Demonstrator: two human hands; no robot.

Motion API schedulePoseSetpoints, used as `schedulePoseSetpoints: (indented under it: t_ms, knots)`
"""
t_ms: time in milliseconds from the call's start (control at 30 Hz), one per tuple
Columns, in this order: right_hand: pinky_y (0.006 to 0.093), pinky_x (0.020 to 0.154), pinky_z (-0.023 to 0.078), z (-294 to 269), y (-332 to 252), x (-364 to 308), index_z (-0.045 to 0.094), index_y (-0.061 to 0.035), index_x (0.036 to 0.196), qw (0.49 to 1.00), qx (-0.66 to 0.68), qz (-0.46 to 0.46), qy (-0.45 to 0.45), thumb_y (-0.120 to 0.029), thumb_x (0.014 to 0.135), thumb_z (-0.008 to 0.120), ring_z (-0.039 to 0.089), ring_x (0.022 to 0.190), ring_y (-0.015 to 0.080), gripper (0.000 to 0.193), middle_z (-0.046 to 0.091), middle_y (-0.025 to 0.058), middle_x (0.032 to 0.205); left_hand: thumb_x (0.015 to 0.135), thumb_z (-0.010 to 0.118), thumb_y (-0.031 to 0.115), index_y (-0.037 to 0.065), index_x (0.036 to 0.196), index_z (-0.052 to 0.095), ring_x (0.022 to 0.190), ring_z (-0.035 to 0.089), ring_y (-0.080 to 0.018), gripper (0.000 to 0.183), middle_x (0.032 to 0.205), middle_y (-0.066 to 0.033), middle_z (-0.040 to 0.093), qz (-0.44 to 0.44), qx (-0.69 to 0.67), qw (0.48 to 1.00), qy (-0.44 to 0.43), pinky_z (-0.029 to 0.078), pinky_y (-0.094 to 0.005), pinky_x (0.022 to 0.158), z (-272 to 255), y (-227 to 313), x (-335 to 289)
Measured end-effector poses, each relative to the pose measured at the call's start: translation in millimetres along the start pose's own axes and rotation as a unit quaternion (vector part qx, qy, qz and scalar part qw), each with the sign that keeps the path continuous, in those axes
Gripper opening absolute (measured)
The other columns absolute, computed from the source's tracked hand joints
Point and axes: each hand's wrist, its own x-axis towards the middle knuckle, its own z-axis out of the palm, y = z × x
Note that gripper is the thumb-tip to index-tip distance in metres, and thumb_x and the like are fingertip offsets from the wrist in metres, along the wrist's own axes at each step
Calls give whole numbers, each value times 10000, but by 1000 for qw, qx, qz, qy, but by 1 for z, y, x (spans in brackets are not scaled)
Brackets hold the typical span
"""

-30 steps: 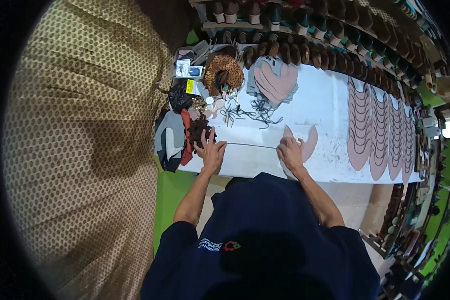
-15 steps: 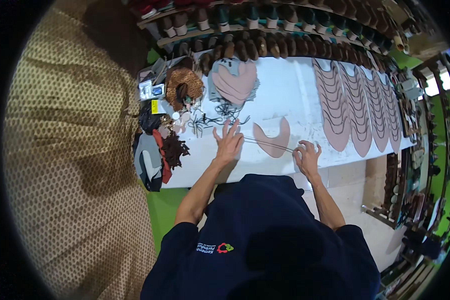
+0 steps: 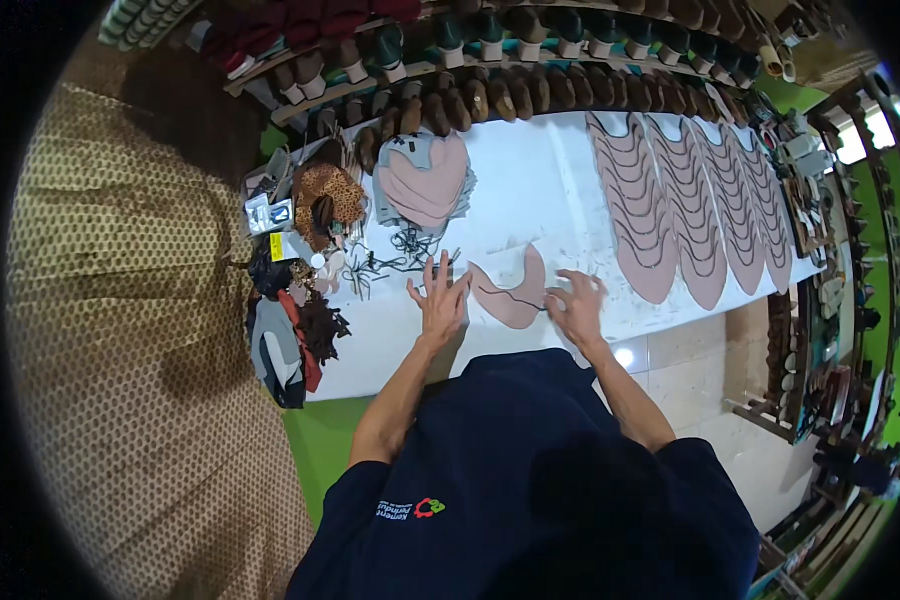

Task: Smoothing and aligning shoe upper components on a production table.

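Pink U-shaped leather piece [image 3: 515, 293], flat on the white table [image 3: 530, 190], dark wavy line across it. Left hand [image 3: 440, 295] spread flat beside it, right hand [image 3: 577, 305] open at its edge, gripping nothing.

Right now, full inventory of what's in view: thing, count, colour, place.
Worktable: one, white, centre.
Pink cut piece: one, between both hands.
Stacked pink pieces: one pile, on grey sheets, behind the left hand.
Overlapping pink pieces: four rows, table right.
Shoe lasts: many, brown and dark green, along the far edge.
Dark cords: tangle, left of the left hand.
Scrap heap: grey, red, brown, table's left end.
Patterned cloth: tan, far left.
Left hand: flat on the table.
Right hand: fingers spread at the piece's edge.
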Motion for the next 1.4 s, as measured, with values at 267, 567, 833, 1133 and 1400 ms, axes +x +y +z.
schedulePoseSetpoints:
  t_ms: [267, 567, 833, 1133, 1400]
  knots:
    - [627, 1140, 283, 63, -65, 48, 811, -142, 973, 979, 30, -191, -63, -262, 897, 730, 535, 1304, 256, 163, 648, 40, 1317, 1016, 639, 243, 410, 1403, 648, 1591, 155, -421, 422, 1759, -136, 192, -34, 56, 997, -45, 139, -816, 1104, 0, 0, 10]
    - [648, 1182, 211, 70, -70, 52, 797, -136, 869, 988, 31, -121, -92, -232, 850, 742, 560, 1280, 225, 112, 659, 10, 1272, 997, 690, 316, 373, 1299, 721, 1590, 162, -420, 308, 1749, -128, 226, -51, 21, 998, -38, 128, -832, 1094, 1, -1, 18]
    - [648, 1187, 179, 68, -70, 57, 810, -123, 859, 990, 99, -66, -78, -239, 843, 776, 547, 1310, 236, 122, 664, 33, 1289, 979, 715, 293, 339, 1255, 745, 1589, 168, -422, 281, 1730, -137, 270, -52, 21, 998, -32, 130, -834, 1086, -3, 1, 21]
    - [666, 1172, 196, 76, -80, 83, 815, -117, 906, 991, 111, -28, -72, -270, 897, 750, 535, 1317, 232, 167, 651, 30, 1300, 969, 728, 296, 296, 1210, 774, 1600, 138, -415, 246, 1729, -146, 269, -55, -2, 998, -39, 78, -840, 1093, -7, 5, 27]
    - [698, 1153, 222, 91, -76, 91, 808, -134, 894, 993, 87, -41, -66, -281, 895, 741, 556, 1292, 227, 162, 658, 12, 1275, 965, 733, 316, 253, 1212, 789, 1608, 99, -410, 261, 1740, -140, 247, -57, -9, 997, -45, 45, -829, 1106, -4, 4, 27]
